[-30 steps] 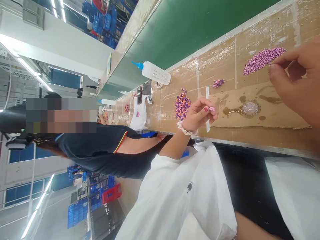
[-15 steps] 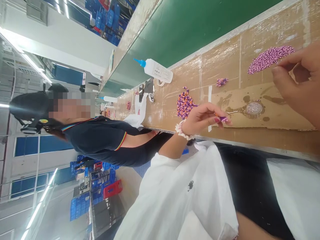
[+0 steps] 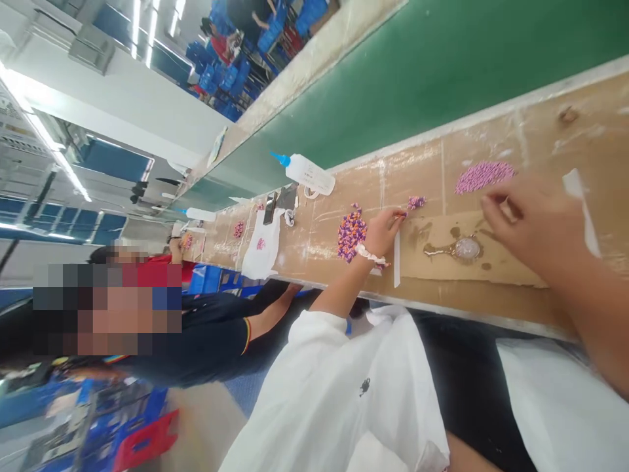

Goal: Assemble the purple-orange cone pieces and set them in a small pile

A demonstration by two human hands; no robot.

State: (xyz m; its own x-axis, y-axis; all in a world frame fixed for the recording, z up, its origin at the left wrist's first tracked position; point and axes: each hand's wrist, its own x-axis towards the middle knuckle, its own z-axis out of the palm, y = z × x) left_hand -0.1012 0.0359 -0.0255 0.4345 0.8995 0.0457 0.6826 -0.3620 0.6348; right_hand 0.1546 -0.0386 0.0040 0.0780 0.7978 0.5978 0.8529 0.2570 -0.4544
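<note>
My left hand [image 3: 382, 231], a white scrunchie on its wrist, rests on the brown bench with its fingertips pinched on a small purple piece. It lies between a heap of purple-and-orange pieces [image 3: 350, 232] and a small cluster of pink pieces [image 3: 416, 202]. My right hand [image 3: 533, 221] hovers further right, its fingers curled into a pinch. It is just below a pile of pink pieces [image 3: 484, 176]. Whatever it holds is hidden. A small round glue dish [image 3: 466, 248] sits in a wet smear between the two hands.
A white squeeze bottle with a blue tip [image 3: 308, 174] lies by the green conveyor belt [image 3: 417, 72]. White paper strips [image 3: 396, 250] lie on the bench. A co-worker in a dark shirt [image 3: 211, 341] sits to my left, beside a white bag [image 3: 260, 246]. Blue crates stand far off.
The camera has swung and pulled back. My left hand has moved from the bench's near edge to the small pink cluster. My right hand has come down from the pink pile toward the glue dish.
</note>
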